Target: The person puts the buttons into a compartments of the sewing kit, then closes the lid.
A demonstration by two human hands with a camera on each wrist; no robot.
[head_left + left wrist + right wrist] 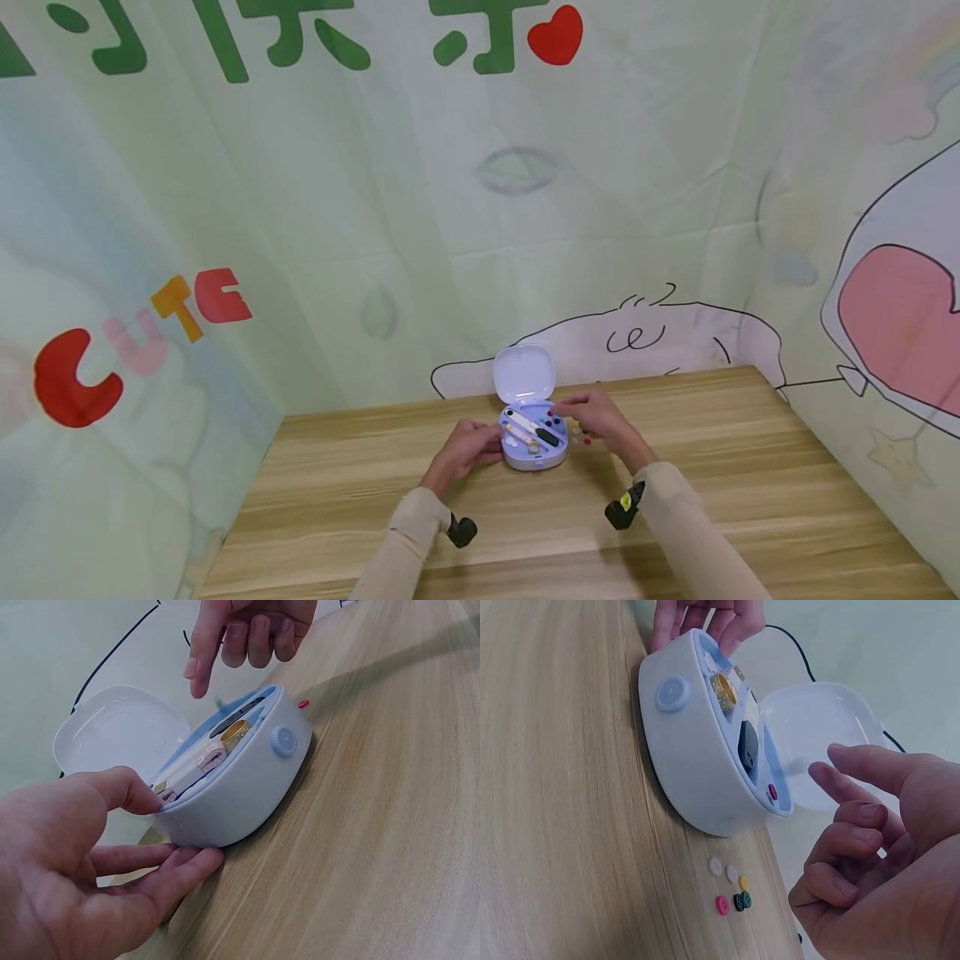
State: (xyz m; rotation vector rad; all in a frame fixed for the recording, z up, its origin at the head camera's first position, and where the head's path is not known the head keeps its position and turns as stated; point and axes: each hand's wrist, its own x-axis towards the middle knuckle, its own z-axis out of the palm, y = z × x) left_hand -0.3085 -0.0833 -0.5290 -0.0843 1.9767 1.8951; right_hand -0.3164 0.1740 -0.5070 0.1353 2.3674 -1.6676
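A small pale lilac sewing case (534, 454) lies open on the wooden table (735, 467), its lid (523, 372) standing up behind it. Its tray holds small tools, a gold thimble-like piece (721, 688) and coloured buttons. My left hand (487, 450) grips the case's left side, thumb on the rim (142, 796) and fingers along the wall. Just above the tray's right part hovers my right hand (562, 407), index finger stretched out toward it, the other fingers curled, nothing seen in it. Several loose buttons (731, 889) lie on the table right of the case.
A printed cloth backdrop (375, 208) closes in the table at the back and on both sides. Bare wood stretches in front of the case and to its left and right, up to the near edge.
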